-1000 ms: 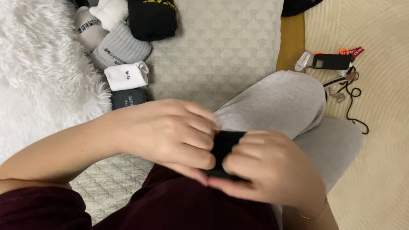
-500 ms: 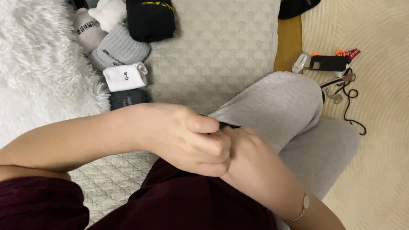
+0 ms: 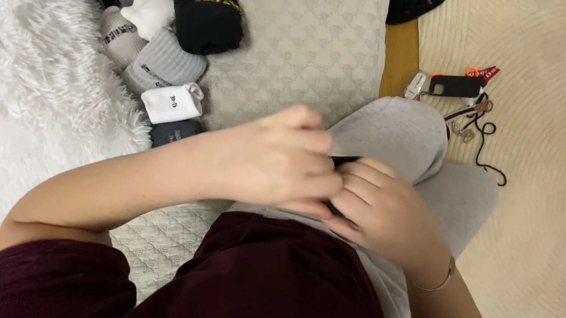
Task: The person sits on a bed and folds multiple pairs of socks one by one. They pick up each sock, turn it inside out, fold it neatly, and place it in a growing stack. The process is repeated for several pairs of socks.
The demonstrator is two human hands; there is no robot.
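Black sock (image 3: 344,160), seemingly mostly hidden, sat pinched between left hand (image 3: 283,160) and right hand (image 3: 376,209); firm, even grip suited rolling.

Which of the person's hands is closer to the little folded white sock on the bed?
Left. The left hand lies just right of the folded white sock; the right hand sits farther right, over the grey-trousered lap.
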